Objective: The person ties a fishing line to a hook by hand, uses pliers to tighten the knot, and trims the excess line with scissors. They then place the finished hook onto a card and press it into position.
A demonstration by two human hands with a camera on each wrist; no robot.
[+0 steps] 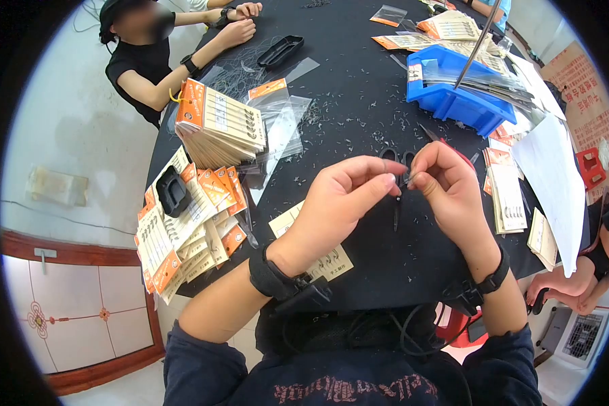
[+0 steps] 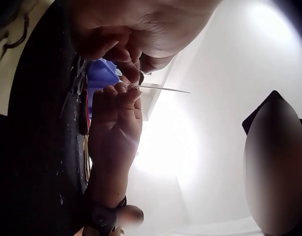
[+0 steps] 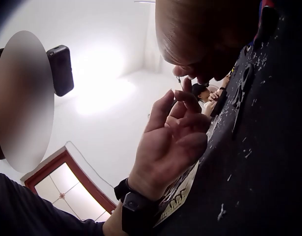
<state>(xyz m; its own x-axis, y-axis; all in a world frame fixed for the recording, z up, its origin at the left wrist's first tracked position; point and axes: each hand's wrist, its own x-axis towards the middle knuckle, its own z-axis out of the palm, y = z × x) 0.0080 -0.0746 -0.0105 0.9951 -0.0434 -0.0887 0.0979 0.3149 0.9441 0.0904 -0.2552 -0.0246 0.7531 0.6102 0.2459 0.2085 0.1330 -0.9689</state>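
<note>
Left hand [image 1: 348, 196] and right hand [image 1: 448, 186] nearly meet over one tiny piece [image 3: 179, 79]!
Slim, dark, trailing a pale strand [image 3: 181, 86], it sits between the fingertips, above the black table [image 1: 386, 271]. Right hand pinches the piece; left thumb and forefinger close on the strand, its other fingers loosely curled. Scissors [image 1: 396, 211] lie just below, a printed card [image 1: 335, 262] under the left wrist; tabletop stretches between the forearms to the near edge, blue bin [image 1: 484, 116] beyond the right hand.
</note>
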